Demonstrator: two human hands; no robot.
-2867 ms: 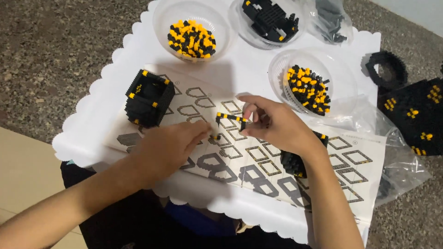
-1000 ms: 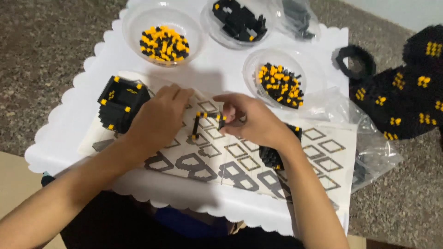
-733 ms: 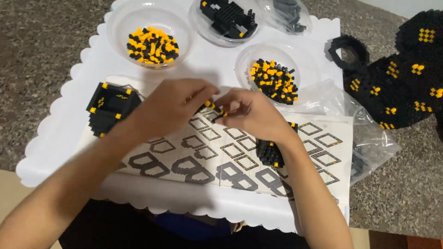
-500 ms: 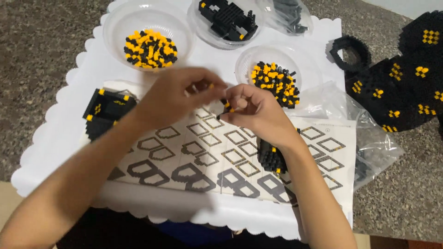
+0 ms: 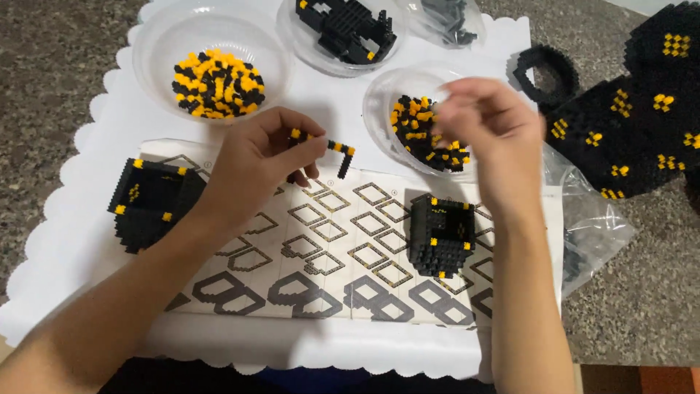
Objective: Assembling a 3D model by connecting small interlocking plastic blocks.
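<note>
Your left hand (image 5: 259, 157) pinched a thin strip of black and orange bricks (image 5: 326, 146) just left of the frame's centre. The strip's long axis ran left to right, bending down at its right end, and it stuck out of your fingertips toward the right. Your right hand (image 5: 485, 128) hovered in the upper right of centre, over the small clear bowl of loose bricks (image 5: 383, 109) — it was blurred, fingers bunched close, and I cannot tell whether it held a brick. So the strip's free end pointed at your right hand, with only a short gap between them. Below lay the printed sheet of diagrams (image 5: 350, 248), with a small black block model (image 5: 440, 235) standing on it under your right wrist and another black block model (image 5: 149, 204) at the left.
</note>
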